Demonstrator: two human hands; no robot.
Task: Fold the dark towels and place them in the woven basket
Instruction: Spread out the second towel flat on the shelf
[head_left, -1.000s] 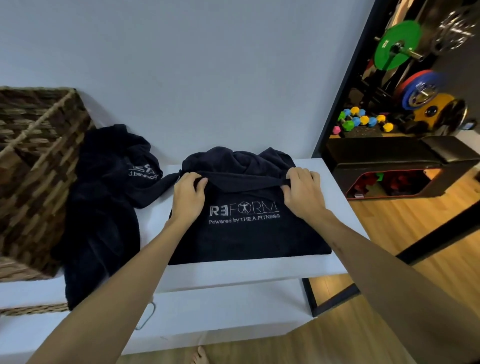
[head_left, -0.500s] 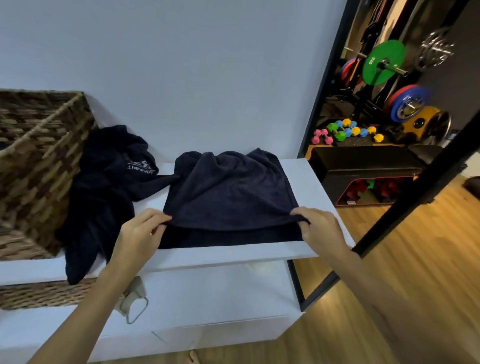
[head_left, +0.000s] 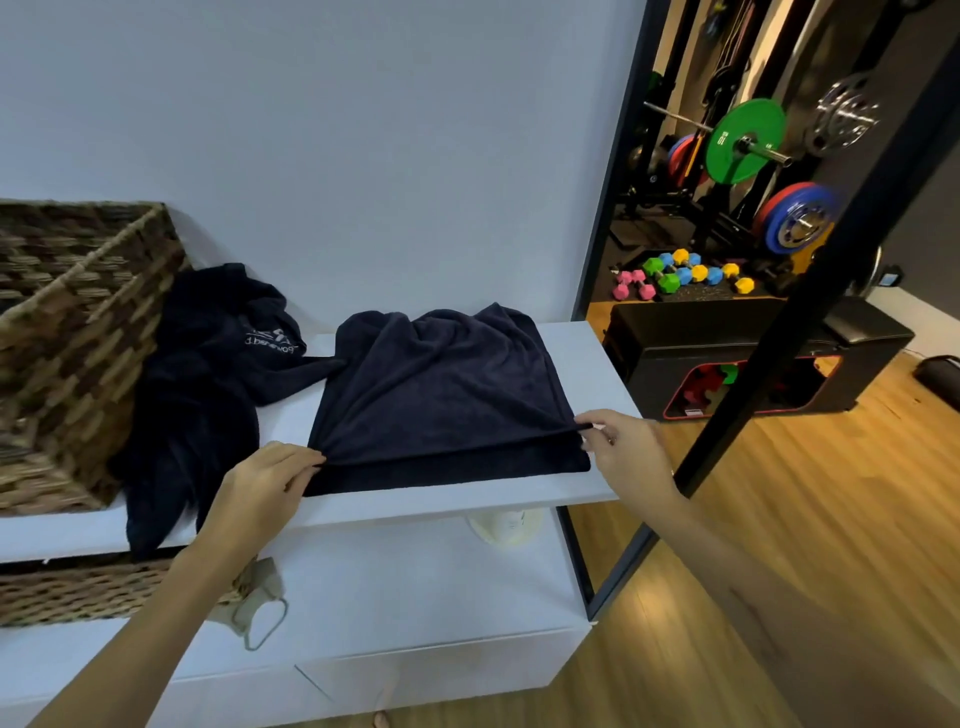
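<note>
A dark navy towel (head_left: 441, 395) lies on the white shelf top (head_left: 587, 358), its far half folded toward me over the near half. My left hand (head_left: 265, 486) pinches the folded layer's near left corner. My right hand (head_left: 623, 449) pinches its near right corner, just above the lower layer's edge. A second dark towel (head_left: 208, 374) with a white logo lies crumpled to the left, draped over the shelf's front edge. It leans against the woven basket (head_left: 78, 332) at the far left.
A lower white shelf (head_left: 415, 582) holds a beige face mask (head_left: 257, 608), a pale round object (head_left: 506, 525) and another woven basket (head_left: 78, 592). On the right, a black frame (head_left: 810, 301) borders a gym area with weight plates, coloured dumbbells and a black bench over wooden floor.
Both hands drew the towel's far edge toward me, folding it over and hiding the printed logo. The hands now sit near the shelf's front edge.
</note>
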